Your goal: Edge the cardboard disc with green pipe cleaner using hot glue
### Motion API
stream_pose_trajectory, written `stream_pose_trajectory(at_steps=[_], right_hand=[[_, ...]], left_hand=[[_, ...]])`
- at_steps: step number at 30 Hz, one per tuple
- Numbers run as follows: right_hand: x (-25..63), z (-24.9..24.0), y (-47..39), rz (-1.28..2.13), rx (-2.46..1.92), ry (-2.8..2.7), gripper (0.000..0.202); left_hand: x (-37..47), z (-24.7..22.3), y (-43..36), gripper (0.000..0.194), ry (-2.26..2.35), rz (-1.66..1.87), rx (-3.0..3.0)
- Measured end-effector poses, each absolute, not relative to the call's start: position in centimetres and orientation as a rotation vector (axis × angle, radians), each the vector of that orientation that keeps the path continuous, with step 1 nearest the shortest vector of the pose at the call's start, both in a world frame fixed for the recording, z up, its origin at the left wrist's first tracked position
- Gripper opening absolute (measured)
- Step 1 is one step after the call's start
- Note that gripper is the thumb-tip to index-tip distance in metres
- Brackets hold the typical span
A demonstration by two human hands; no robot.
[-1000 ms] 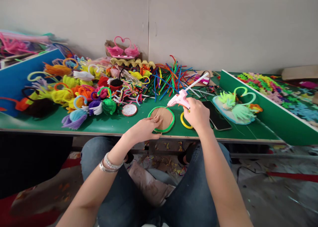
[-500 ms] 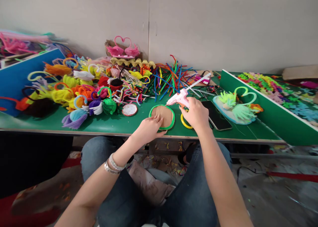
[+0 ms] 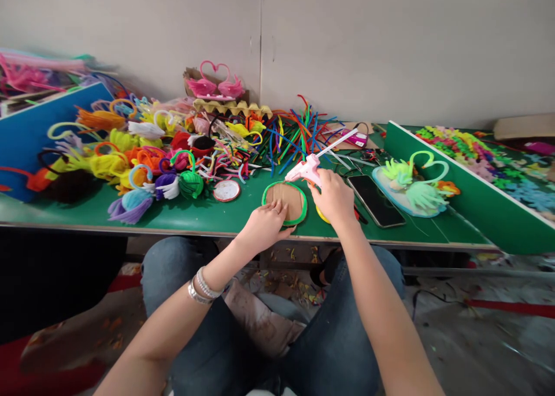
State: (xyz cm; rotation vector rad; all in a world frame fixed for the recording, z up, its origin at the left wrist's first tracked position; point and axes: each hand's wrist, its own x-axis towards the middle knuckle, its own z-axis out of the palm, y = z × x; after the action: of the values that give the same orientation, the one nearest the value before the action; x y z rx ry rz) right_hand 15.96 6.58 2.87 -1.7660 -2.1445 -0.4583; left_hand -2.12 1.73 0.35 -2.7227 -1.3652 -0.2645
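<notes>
A round cardboard disc (image 3: pixel 293 202) with a green fuzzy rim lies near the table's front edge. My left hand (image 3: pixel 266 222) rests on it, fingertips on the cardboard and thumb by the lower rim, holding it. In my right hand (image 3: pixel 333 196) is a pink glue gun (image 3: pixel 306 169) with a long white stick out of its back; its nozzle is at the disc's top rim. A yellow ring (image 3: pixel 321 214) is partly hidden behind my right hand.
A black phone (image 3: pixel 376 200) and a base with green swans (image 3: pixel 422 195) lie to the right, before a green divider (image 3: pixel 459 193). Colourful yarn birds (image 3: pixel 134 199), a small round white dish (image 3: pixel 226 191) and pipe cleaners (image 3: pixel 299 136) spread left and behind.
My right hand has moved left with the glue gun, its nozzle shifting left along the disc's top rim. My left hand and the disc have shifted very slightly right.
</notes>
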Motion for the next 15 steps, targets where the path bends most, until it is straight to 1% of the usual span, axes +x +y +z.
stream_pose_trajectory(at_steps=[9, 15], right_hand=[[15.88, 2.93, 6.65, -0.517, -1.756, -2.174, 0.020], [15.79, 3.11, 6.54, -0.488, -1.747, -2.181, 0.021]], left_hand=[[-2.04, 0.33, 1.69, 0.056, -1.366, -0.288, -2.725], [-2.07, 0.30, 1.70, 0.053, -1.368, -0.309, -2.728]])
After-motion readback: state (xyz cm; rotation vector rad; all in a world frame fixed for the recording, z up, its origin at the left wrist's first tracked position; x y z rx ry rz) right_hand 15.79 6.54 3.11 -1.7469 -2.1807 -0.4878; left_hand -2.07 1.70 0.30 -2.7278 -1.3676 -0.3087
